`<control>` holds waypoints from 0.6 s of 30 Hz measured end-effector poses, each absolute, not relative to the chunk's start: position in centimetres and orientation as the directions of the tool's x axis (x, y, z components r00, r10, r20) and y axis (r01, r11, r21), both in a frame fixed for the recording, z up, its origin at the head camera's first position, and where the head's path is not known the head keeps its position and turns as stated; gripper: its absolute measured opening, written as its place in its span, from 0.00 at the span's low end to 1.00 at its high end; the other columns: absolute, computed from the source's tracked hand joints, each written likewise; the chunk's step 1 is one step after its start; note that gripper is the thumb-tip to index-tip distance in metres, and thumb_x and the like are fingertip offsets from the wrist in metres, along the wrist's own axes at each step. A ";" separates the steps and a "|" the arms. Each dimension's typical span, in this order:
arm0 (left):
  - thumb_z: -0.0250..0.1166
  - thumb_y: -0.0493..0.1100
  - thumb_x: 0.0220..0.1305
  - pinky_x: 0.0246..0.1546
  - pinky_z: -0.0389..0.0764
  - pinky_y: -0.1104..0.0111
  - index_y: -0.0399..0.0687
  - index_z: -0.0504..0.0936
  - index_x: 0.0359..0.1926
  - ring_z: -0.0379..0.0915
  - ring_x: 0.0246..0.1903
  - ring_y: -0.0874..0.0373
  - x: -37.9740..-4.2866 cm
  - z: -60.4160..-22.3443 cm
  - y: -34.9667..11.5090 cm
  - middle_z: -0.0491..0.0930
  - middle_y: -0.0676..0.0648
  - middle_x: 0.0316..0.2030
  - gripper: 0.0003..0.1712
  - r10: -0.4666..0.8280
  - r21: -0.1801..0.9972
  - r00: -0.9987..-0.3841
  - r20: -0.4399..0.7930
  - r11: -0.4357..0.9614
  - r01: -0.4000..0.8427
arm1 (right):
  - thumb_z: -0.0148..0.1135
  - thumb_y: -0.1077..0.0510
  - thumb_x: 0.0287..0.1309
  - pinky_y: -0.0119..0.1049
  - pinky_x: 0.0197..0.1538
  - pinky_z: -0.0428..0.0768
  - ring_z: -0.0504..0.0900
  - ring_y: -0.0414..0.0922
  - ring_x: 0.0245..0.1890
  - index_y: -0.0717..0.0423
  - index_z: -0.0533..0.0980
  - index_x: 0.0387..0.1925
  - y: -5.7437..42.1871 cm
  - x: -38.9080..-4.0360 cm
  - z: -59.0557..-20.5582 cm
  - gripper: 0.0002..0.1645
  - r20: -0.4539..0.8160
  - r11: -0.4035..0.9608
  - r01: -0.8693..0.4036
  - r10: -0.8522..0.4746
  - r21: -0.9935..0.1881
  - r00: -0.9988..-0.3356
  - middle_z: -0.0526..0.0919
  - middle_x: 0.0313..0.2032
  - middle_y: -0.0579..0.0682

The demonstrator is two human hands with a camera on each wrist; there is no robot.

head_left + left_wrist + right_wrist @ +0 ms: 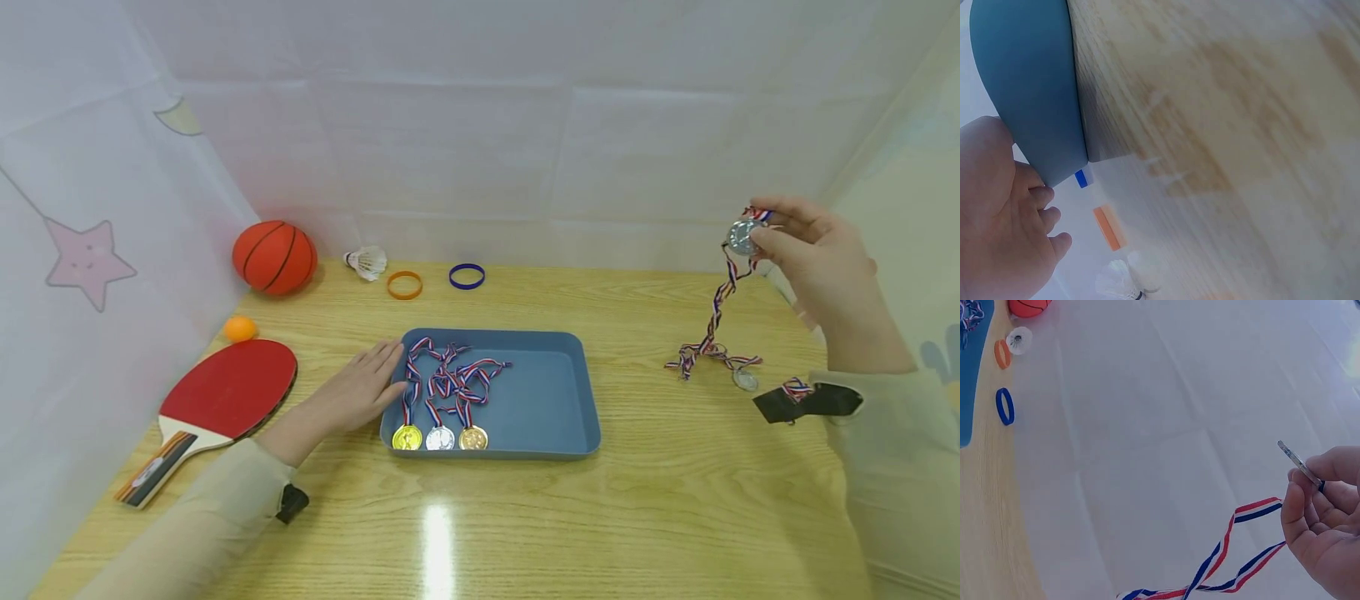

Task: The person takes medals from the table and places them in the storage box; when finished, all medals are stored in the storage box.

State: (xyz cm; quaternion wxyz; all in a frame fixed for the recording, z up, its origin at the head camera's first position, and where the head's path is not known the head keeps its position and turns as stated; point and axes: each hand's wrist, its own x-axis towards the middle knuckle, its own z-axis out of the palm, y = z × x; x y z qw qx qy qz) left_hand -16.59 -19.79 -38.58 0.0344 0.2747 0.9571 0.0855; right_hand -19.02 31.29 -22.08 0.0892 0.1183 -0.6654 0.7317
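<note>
While my right fingers (pixel 789 207) pinch the silver medal (pixel 742 238), I'd slowly lift its ribbon (pixel 717 302) below them, left fingers (pixel 375 358) straight against the tray (pixel 543 404).

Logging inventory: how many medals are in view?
5: a yellow medal, a silver medal and a bronze medal in the tray; a held medal in the right hand; a loose medal on the table. Ribbons could hide others.

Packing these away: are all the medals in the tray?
No, the right hand holds a silver medal up, outside the blue tray.
</note>
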 end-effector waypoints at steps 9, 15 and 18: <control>0.46 0.51 0.71 0.63 0.48 0.48 0.28 0.50 0.67 0.42 0.66 0.38 -16.7 -38.7 -19.8 0.50 0.33 0.67 0.36 0.533 0.176 -0.846 -0.009 0.834 0.524 | 0.56 0.75 0.55 0.28 0.39 0.78 0.78 0.45 0.34 0.70 0.71 0.53 27.6 -18.9 -20.1 0.22 0.399 -0.204 -0.368 -0.145 -0.907 -0.905 0.79 0.40 0.57; 0.46 0.51 0.71 0.63 0.48 0.48 0.28 0.50 0.67 0.41 0.66 0.39 -16.7 -38.7 -19.8 0.49 0.33 0.67 0.36 0.535 0.175 -0.845 -0.011 0.833 0.525 | 0.50 0.81 0.54 0.31 0.36 0.78 0.77 0.46 0.33 0.74 0.71 0.52 24.7 -19.0 -19.6 0.21 0.491 -0.294 -0.413 -0.278 -0.862 -0.825 0.79 0.37 0.58; 0.46 0.51 0.71 0.63 0.47 0.48 0.29 0.50 0.68 0.41 0.66 0.39 -16.7 -38.7 -19.7 0.49 0.34 0.67 0.36 0.533 0.176 -0.846 -0.018 0.834 0.522 | 0.50 0.80 0.55 0.31 0.35 0.78 0.77 0.46 0.33 0.74 0.71 0.51 23.5 -18.9 -19.4 0.21 0.506 -0.281 -0.432 -0.301 -0.857 -0.809 0.79 0.36 0.58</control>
